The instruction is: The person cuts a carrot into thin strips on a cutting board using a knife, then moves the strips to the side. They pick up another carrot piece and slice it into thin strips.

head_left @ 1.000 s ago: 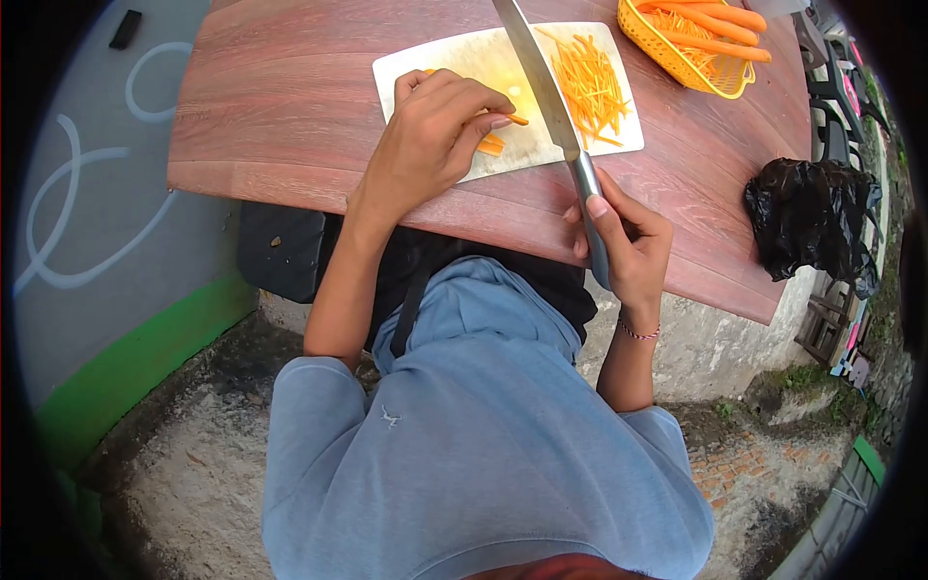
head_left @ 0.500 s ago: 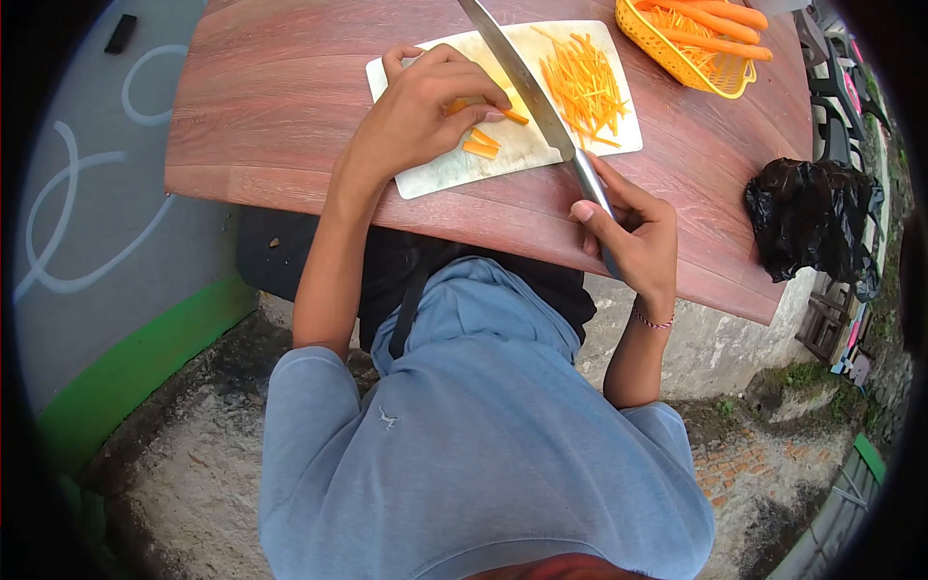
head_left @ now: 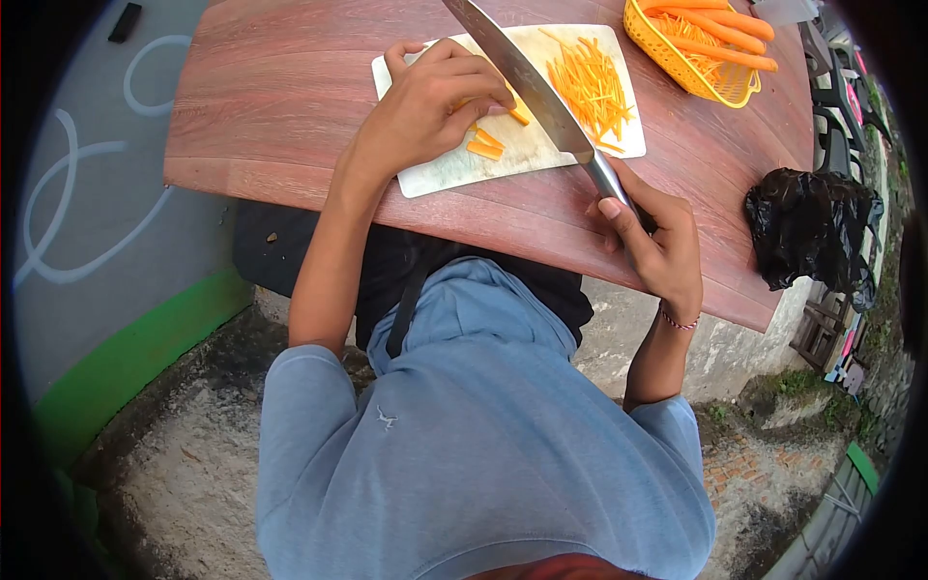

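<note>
My right hand (head_left: 650,232) grips the handle of a large knife (head_left: 527,72), whose blade slants up and left over a white cutting board (head_left: 522,159). On the board's left part, my left hand (head_left: 435,106) has its fingers curled down around a carrot piece (head_left: 519,116), which shows only in part at the fingertips. Short carrot sticks (head_left: 485,145) lie just below that hand. To the right of the blade is a pile of thin carrot strips (head_left: 592,87).
A yellow basket (head_left: 677,66) with whole carrots (head_left: 725,29) and shreds stands at the back right of the wooden table (head_left: 280,106). A black plastic bag (head_left: 810,227) is at the table's right edge. Dark chairs (head_left: 836,101) stand beyond.
My right hand has moved right and slightly down with the knife, and more of the blade's flat side shows. My left hand stays nearly in place around the carrot piece.
</note>
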`<state>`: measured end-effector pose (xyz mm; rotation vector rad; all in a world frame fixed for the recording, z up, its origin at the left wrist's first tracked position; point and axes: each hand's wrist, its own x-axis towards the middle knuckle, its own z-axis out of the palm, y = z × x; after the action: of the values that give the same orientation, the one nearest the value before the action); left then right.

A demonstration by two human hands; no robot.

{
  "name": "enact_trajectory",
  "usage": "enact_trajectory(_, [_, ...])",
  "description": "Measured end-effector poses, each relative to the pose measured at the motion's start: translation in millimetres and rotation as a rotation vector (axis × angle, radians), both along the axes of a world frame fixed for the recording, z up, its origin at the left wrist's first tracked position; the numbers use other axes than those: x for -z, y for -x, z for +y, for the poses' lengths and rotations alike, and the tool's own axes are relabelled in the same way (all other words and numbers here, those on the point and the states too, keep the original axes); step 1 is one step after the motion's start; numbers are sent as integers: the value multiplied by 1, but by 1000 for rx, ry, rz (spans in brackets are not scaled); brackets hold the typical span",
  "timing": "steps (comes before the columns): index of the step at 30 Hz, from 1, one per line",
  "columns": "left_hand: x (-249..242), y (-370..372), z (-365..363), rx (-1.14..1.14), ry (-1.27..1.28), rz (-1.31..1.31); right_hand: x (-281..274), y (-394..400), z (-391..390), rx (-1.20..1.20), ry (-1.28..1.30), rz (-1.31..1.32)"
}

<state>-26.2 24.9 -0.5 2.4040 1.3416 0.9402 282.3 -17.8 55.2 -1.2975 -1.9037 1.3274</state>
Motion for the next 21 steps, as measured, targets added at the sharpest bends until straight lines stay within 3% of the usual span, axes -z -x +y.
enact_trajectory(11, [3, 2, 1, 15, 0, -37, 26, 9, -2, -9, -174, 48])
enact_trajectory(16, [-5, -2, -2, 27, 16, 14, 24, 8, -7, 156, 14, 169])
enact_trajectory(21, [-8, -1, 8, 72, -60, 109, 17, 10, -15, 169, 27, 126])
